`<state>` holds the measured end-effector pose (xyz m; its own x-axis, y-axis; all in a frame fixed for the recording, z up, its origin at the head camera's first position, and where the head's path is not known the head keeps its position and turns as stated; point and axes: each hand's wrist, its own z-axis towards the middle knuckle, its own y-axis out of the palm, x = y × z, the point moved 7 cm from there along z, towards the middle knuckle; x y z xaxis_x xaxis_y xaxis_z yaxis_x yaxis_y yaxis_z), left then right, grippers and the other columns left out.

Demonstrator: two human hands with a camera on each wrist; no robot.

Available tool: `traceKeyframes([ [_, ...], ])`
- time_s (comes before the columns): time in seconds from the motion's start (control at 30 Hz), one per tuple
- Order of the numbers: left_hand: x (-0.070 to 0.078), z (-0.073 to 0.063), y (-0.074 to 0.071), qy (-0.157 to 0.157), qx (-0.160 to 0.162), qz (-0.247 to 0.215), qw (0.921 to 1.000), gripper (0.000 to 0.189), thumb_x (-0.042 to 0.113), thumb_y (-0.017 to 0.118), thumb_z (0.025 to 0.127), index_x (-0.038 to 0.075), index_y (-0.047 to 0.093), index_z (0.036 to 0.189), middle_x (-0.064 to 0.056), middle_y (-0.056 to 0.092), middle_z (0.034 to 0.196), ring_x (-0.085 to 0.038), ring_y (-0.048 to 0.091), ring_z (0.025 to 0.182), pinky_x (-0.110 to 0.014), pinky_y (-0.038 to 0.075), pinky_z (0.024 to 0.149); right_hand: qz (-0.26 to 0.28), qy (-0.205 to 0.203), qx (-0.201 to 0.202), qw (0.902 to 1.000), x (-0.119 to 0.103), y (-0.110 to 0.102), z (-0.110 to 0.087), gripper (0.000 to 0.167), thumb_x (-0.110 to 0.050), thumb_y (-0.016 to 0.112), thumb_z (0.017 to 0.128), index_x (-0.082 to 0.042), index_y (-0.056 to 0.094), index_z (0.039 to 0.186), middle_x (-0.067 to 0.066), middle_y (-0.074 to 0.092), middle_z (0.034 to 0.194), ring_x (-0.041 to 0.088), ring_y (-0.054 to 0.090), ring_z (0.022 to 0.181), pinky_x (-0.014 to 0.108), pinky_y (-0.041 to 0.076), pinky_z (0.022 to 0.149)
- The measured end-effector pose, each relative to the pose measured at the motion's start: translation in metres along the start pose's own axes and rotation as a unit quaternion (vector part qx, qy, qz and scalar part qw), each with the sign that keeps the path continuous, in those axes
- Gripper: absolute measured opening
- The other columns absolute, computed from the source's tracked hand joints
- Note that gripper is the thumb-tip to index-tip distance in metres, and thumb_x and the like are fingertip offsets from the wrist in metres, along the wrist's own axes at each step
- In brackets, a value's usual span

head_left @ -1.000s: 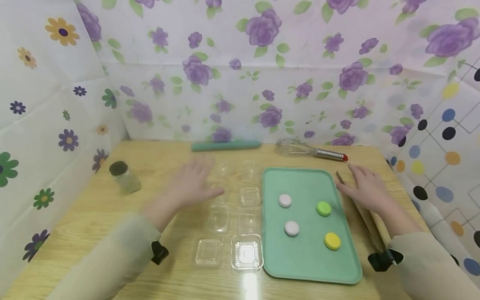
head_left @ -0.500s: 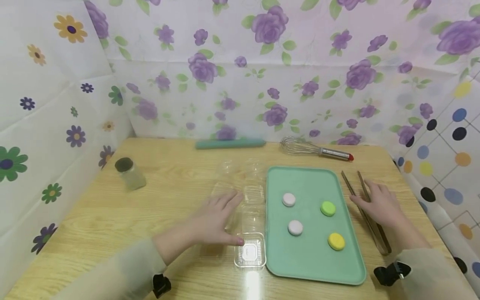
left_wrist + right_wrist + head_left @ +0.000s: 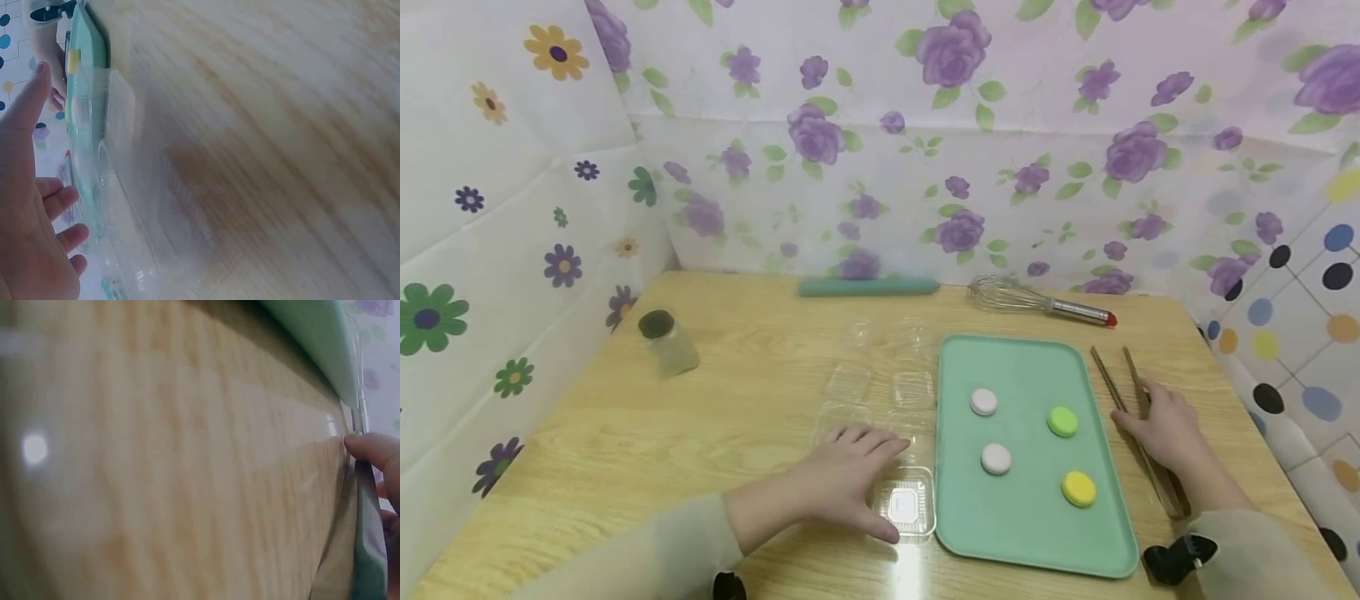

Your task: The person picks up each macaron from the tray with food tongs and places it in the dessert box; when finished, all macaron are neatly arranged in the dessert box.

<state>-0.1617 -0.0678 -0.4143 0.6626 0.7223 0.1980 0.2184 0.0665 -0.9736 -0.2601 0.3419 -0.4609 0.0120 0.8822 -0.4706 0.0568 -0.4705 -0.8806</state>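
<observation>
My left hand [image 3: 848,477] hovers palm down with spread fingers over the near clear plastic containers [image 3: 912,390], its thumb above the corner of the nearest container [image 3: 917,510]. In the left wrist view its fingers are slightly bent beside a clear container [image 3: 128,206], holding nothing. At the right, my right hand [image 3: 1172,429] grips metal tongs [image 3: 1177,502], which lie with their arms spread apart. The right wrist view has the thumb [image 3: 364,447] against one arm of the tongs [image 3: 370,525] and fingers behind. Two pale macarons [image 3: 996,459], a green macaron [image 3: 1063,422] and a yellow macaron [image 3: 1078,489] sit apart.
The macarons lie on a mint-green tray [image 3: 1030,542] between the containers and tongs. A whisk [image 3: 1045,303] and a teal rolling pin [image 3: 868,287] lie along the back edge. A dark-lidded jar [image 3: 672,346] lies tilted at the left. Flowered sheets [image 3: 880,192] enclose the table.
My left hand has come nearer and to the right, from above the far containers to the near ones. My right hand has moved from beside the tray onto the tongs and taken hold.
</observation>
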Motion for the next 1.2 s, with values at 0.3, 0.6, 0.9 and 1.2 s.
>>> traceKeyframes([
  [0.3,0.005,-0.002,0.007,0.015,0.012,0.051,0.9985,0.100,0.079,0.060,0.063,0.018,0.038,0.140,0.003,0.044,0.138,-0.022,0.041,0.120,-0.046,0.031,0.100,0.027,0.019,0.017,0.9993,0.006,-0.001,0.001,0.076,-0.022,0.057,0.088,0.019,0.018,0.138,0.046,0.037,0.122,0.058,0.038,0.109,0.065,0.037,0.085],
  [0.6,0.003,-0.002,0.010,0.001,0.011,0.053,0.9985,0.093,0.077,0.061,0.064,0.023,0.042,0.137,0.007,0.047,0.132,-0.017,0.043,0.114,-0.041,0.034,0.095,0.043,0.007,0.040,0.9982,-0.009,-0.011,-0.003,0.077,-0.019,0.061,0.084,0.016,0.021,0.139,0.043,0.037,0.123,0.055,0.039,0.107,0.064,0.037,0.083],
  [0.9,0.006,-0.002,0.013,0.011,0.012,0.060,0.9980,0.090,0.075,0.063,0.064,0.023,0.044,0.135,0.008,0.047,0.130,-0.016,0.044,0.112,-0.037,0.035,0.091,0.012,-0.034,0.058,0.9977,-0.028,-0.013,-0.005,0.064,-0.025,0.063,0.086,0.013,0.039,0.131,0.035,0.045,0.116,0.050,0.041,0.104,0.061,0.039,0.076],
  [1.2,0.006,-0.001,0.015,0.013,0.018,0.057,0.9981,0.087,0.072,0.065,0.065,0.025,0.045,0.134,0.009,0.047,0.129,-0.016,0.043,0.111,-0.037,0.035,0.091,-0.017,-0.085,0.048,0.9951,-0.039,-0.017,-0.011,0.064,-0.045,0.062,0.087,0.007,0.053,0.124,0.028,0.057,0.110,0.043,0.053,0.097,0.053,0.046,0.071],
])
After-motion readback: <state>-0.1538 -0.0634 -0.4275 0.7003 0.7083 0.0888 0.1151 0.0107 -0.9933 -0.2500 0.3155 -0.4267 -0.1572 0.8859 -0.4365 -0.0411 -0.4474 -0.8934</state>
